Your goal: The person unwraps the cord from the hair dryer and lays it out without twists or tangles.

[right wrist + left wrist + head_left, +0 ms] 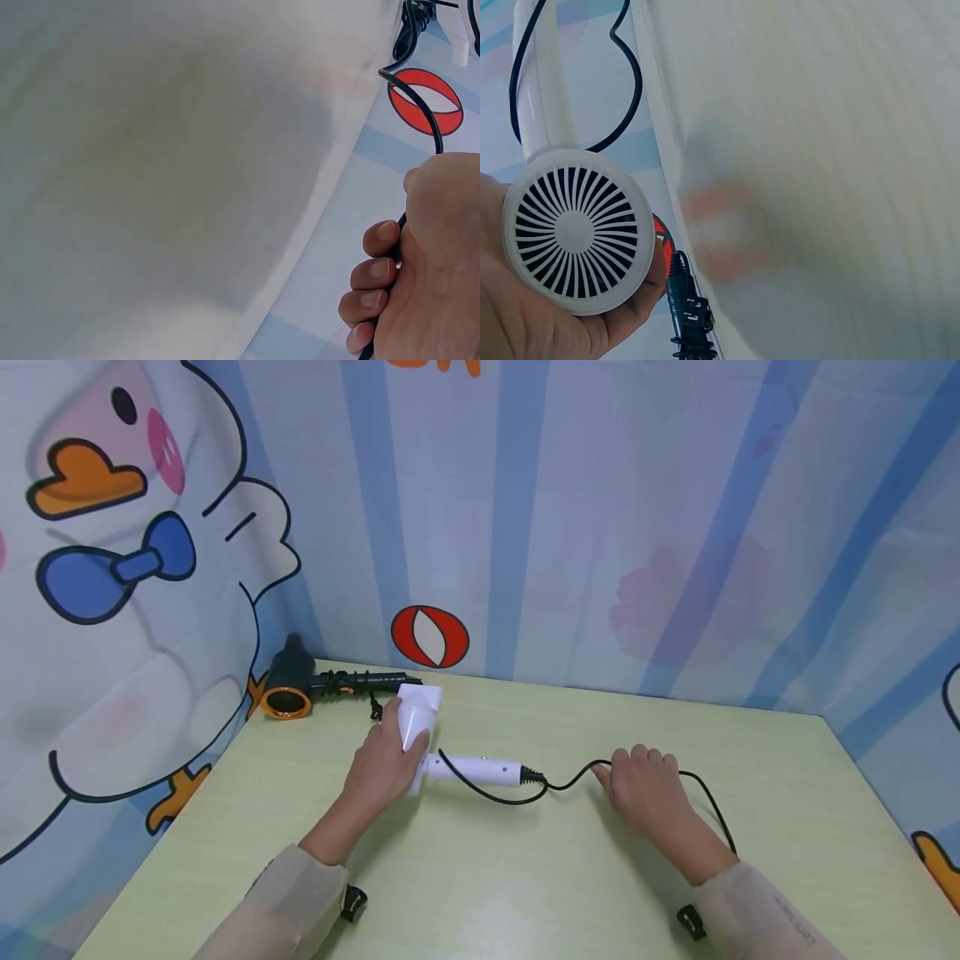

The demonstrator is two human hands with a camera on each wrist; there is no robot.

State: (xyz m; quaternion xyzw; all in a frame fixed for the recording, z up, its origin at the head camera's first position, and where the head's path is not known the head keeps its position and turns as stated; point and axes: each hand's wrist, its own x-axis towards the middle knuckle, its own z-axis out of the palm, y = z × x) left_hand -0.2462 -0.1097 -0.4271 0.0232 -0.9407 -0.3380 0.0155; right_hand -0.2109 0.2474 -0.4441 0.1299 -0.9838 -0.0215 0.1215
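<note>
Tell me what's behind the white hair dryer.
Beyond the white hair dryer, the head view shows a black hair dryer, cord wound round its handle, on the table. The patch of table covered by the white one and the left hand can't be seen.

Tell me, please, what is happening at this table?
A person is handling a white hair dryer: the left hand grips its head, while the right hand holds its black power cord. The cord is not wrapped tightly; one loose loop passes across the white handle. A black hair dryer with an orange rim lies at the far left of the table, its own cord wound around its handle.
</note>
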